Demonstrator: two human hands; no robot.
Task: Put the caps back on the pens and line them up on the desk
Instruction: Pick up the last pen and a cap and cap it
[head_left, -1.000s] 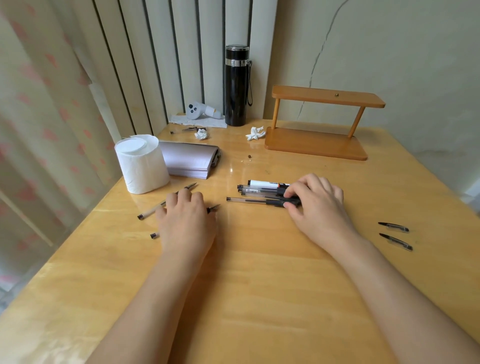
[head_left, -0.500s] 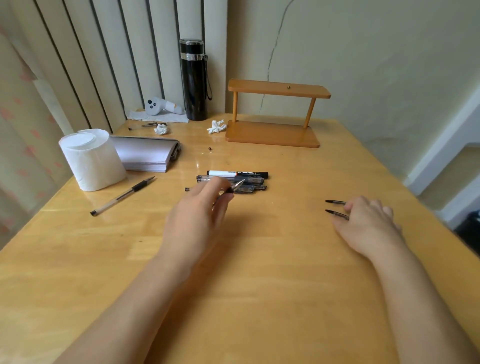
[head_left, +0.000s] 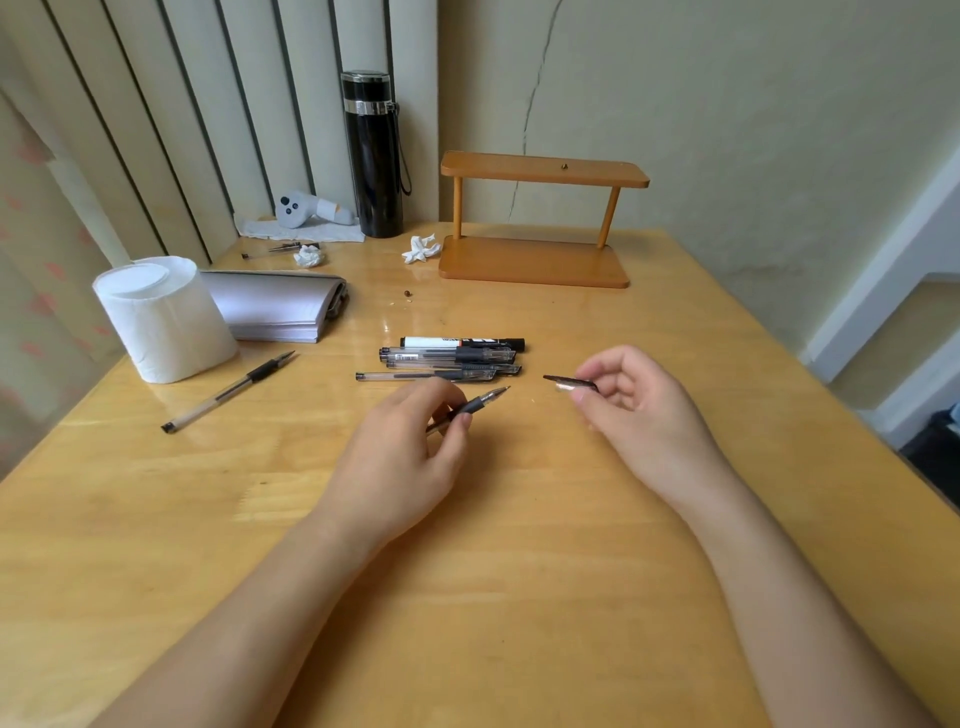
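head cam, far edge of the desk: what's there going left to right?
Toilet paper roll → grey folder → white handheld controller → black flask → crumpled tissue → wooden shelf.

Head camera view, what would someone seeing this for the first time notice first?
Two bare hands meet mid-desk: the left hand holds an uncapped pen, tip toward the right hand, which pinches a dark cap. Just behind them lies a tidy cluster of capped pens. Off to the left, another uncapped pen lies alone beside a white tissue roll.
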